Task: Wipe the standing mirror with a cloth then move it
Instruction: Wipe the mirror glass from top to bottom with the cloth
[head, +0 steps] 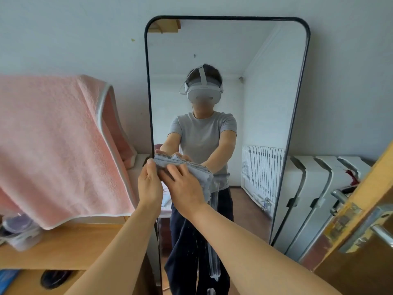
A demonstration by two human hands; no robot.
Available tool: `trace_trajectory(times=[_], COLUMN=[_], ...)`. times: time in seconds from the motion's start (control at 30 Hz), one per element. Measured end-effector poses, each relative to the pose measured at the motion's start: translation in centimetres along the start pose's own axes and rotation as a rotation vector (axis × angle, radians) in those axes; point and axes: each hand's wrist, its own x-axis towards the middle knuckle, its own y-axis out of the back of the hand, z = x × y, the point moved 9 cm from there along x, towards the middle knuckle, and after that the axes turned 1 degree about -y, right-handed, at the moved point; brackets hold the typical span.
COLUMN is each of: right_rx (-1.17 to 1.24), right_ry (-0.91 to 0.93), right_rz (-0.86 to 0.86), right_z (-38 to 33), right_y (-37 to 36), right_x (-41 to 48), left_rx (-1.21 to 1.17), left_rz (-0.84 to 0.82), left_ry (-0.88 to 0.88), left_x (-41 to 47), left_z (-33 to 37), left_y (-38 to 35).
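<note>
A tall standing mirror [276, 86] with a thin black frame leans against the pale wall straight ahead. A folded grey-blue cloth [200, 171] lies flat against its glass at mid height, near the left edge. My left hand [150, 184] grips the cloth's left end with the thumb on top. My right hand [182, 186] presses flat on the cloth, fingers spread. A white streak [214, 262] runs down the glass below the cloth. The glass reflects a person in a grey T-shirt with both arms stretched forward.
A pink towel [55, 141] hangs at the left over a wooden desk [63, 241] that touches the mirror's left side. White radiator panels [314, 199] stand at the right of the mirror. A wooden door [365, 241] with metal handles juts in at the far right.
</note>
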Motion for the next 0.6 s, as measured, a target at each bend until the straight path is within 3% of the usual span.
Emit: trace_trajectory(times=[0.13,0.6], right_rx=[-0.002,-0.039], right_ry=[-0.054,-0.385], right_rz=[-0.002,0.216], right_z=[1.9,14.4], right_y=[0.8,7.5], right_x=[-1.7,-10.2], left_rx=[0.038,0.126], left_rz=[0.044,0.176], left_ry=[-0.051,0.015], left_x=[0.1,0.2], left_z=[-0.4,-2.1], left_y=[0.0,-0.4])
